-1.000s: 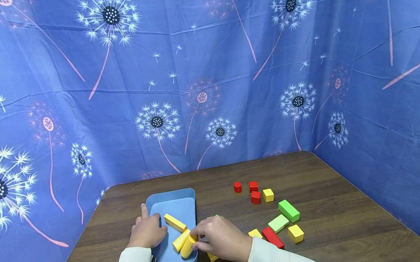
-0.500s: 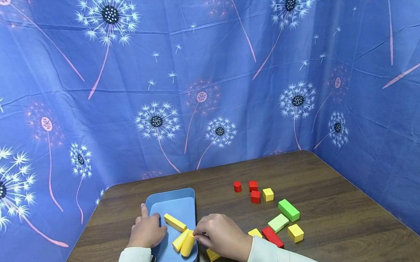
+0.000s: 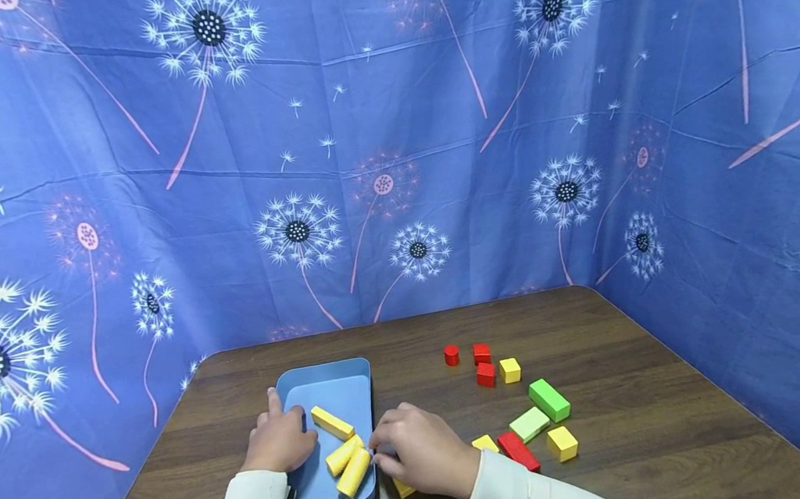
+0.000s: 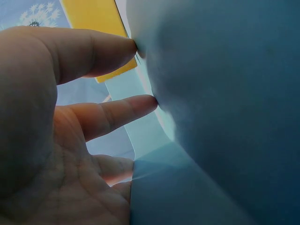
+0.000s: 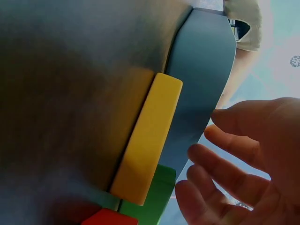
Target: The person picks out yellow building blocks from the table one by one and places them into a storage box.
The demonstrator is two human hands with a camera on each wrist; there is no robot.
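Observation:
My left hand [image 3: 279,441] rests at the left side of the blue tray [image 3: 340,386], index finger straight along the rim and thumb over the inside. Its straight fingertips touch the tray in the left wrist view. Inside the tray lie a long yellow block [image 3: 332,423] and two yellow cylinders side by side; the nearer cylinder [image 3: 353,474] is by the right wall. My right hand [image 3: 419,449] holds nothing, its fingers loosely bent at the tray's right rim. Below it a yellow block [image 5: 149,140] stands along the tray's outer wall, partly hidden in the head view.
On the wooden table [image 3: 636,387] right of the tray are a red cylinder [image 3: 452,356], two red cubes, several yellow blocks, a green block [image 3: 549,400], a light green block [image 3: 530,425] and a red block [image 3: 518,452]. A blue patterned cloth [image 3: 362,127] hangs behind.
The right hand has let go of a yellow cylinder, which has tipped down into the tray beside the other cylinder. The left hand has stayed in place.

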